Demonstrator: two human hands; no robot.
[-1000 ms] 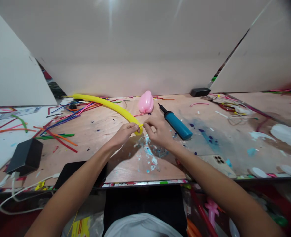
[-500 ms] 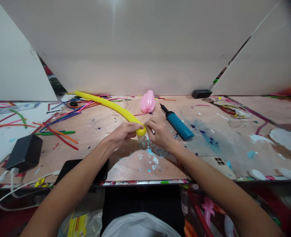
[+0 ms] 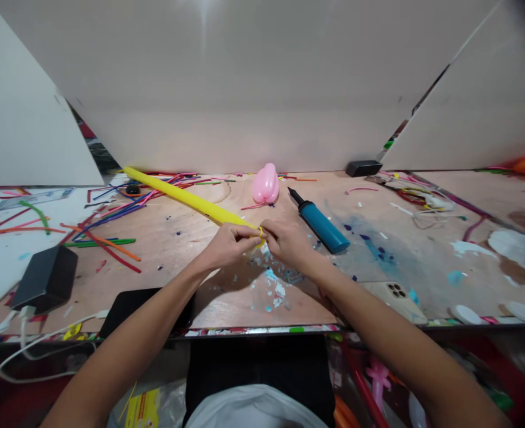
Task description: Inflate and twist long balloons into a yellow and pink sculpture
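Observation:
A long inflated yellow balloon (image 3: 191, 200) slants from the back left of the table to my hands at the middle. My left hand (image 3: 227, 245) is closed around its near end. With fingers pinched, my right hand (image 3: 284, 241) grips the thin yellow neck of the same balloon, where a small loop shows between the two hands. The fingers partly hide the balloon's end. Just behind my hands sits a pink balloon (image 3: 266, 185) bent into rounded lobes. A blue hand pump (image 3: 322, 226) with a black nozzle lies to the right of my right hand.
Several uninflated balloons (image 3: 110, 217) are scattered at the left. A black power brick (image 3: 46, 278) with a white cable and a dark flat device (image 3: 128, 306) lie at the front left. A phone (image 3: 393, 300) rests near the front right edge. A black box (image 3: 363, 169) stands by the back panel.
The yellow balloon's body now lies straighter and its far end has shifted slightly left. My left hand has moved over its near end, and a thin loop of its neck now shows between my fingers.

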